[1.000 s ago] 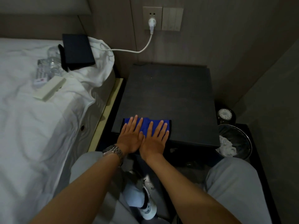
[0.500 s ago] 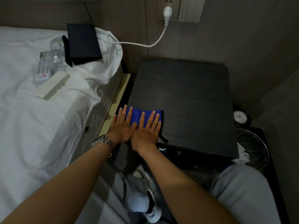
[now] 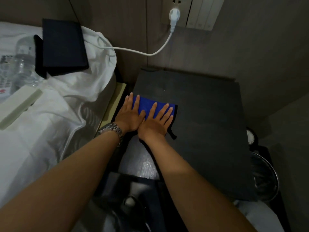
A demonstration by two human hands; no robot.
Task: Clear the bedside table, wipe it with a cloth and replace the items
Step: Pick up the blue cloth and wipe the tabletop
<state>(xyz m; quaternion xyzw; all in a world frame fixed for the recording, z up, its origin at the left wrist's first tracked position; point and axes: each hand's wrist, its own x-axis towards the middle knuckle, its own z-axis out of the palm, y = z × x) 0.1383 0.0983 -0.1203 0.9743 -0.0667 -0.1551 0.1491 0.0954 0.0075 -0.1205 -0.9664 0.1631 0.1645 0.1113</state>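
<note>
A folded blue cloth [image 3: 147, 106] lies flat on the dark bedside table [image 3: 205, 124], near its left edge. My left hand [image 3: 129, 115] and my right hand [image 3: 156, 122] press down on it side by side, fingers straight and spread. The table's items lie on the bed to the left: a black box [image 3: 62, 45], a clear water bottle [image 3: 22, 63], a white remote [image 3: 18, 106] and a second remote [image 3: 3, 74] partly out of frame.
A white cable [image 3: 147, 52] runs from a wall plug [image 3: 173, 16] onto the white bedding [image 3: 50, 118]. A small clock [image 3: 250, 137] and a waste bin [image 3: 265, 180] stand right of the table. Wall panels close in behind and to the right.
Both hands have slid the blue cloth from the table's front edge to its left side and then away from me toward the wall. The camera has moved closer.
</note>
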